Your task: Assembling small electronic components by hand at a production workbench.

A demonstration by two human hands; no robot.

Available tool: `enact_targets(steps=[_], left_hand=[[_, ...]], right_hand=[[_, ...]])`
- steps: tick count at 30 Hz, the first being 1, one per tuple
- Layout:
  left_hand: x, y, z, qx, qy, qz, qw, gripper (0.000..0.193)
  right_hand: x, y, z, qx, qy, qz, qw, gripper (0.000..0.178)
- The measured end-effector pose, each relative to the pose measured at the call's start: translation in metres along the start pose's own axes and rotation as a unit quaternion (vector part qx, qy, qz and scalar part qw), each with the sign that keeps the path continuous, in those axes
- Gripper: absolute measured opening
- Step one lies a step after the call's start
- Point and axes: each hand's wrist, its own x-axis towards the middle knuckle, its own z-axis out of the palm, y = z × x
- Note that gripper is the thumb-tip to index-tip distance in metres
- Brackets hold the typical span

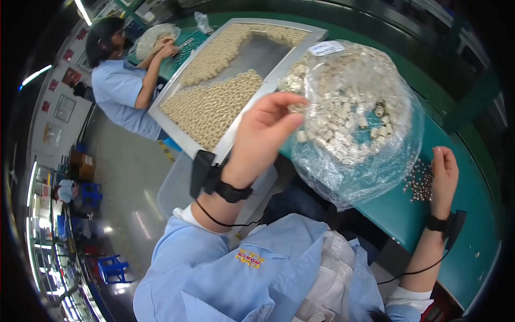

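My left hand [265,126] is raised between a framed tray [228,145] and a clear plastic bag [354,182]. Its thumb and forefinger pinch a small pale part [296,108] whose exact kind I cannot make out. Inside the bag, and at its mouth, lie many small cream-coloured pieces [343,137]. Over on the right, my right hand [444,177] hovers by a scattered pile of tiny shiny metal pieces [418,182]. Its fingertips are pressed together; whatever they hold, if anything, is too small to see. Black straps with dark boxes circle both wrists.
Rows of cream ring-like pieces [212,115] cover much of the tray, around a bare grey patch. Everything stands on a green worktable [386,214]. At the far left a co-worker [120,88] in light blue handles parts beside another bag [155,40]. Blue stools [112,268] stand on the floor.
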Motion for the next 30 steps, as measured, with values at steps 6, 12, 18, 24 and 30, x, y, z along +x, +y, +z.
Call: enact_targets(steps=[6,12,18,24,30], left_hand=[[0.008,0.034,-0.129,0.261,0.177,0.083,0.945,0.023],[0.036,0.046,-0.282,0.479,0.235,0.053,0.844,0.021],[0.048,0.041,-0.343,0.617,0.22,-0.084,0.751,0.025],[0.071,0.037,-0.36,0.696,0.186,-0.061,0.691,0.024],[0.074,0.022,-0.387,0.725,0.163,-0.137,0.655,0.022]], right_hand=[[-0.001,0.005,-0.007,-0.013,-0.023,-0.038,0.999,0.013],[0.002,0.007,-0.008,-0.044,0.012,-0.019,0.999,0.014],[0.007,0.021,-0.014,-0.053,0.033,0.001,0.998,0.015],[0.01,0.031,-0.02,-0.055,0.046,0.0,0.997,0.016],[0.012,0.03,-0.022,-0.066,0.054,0.011,0.996,0.017]])
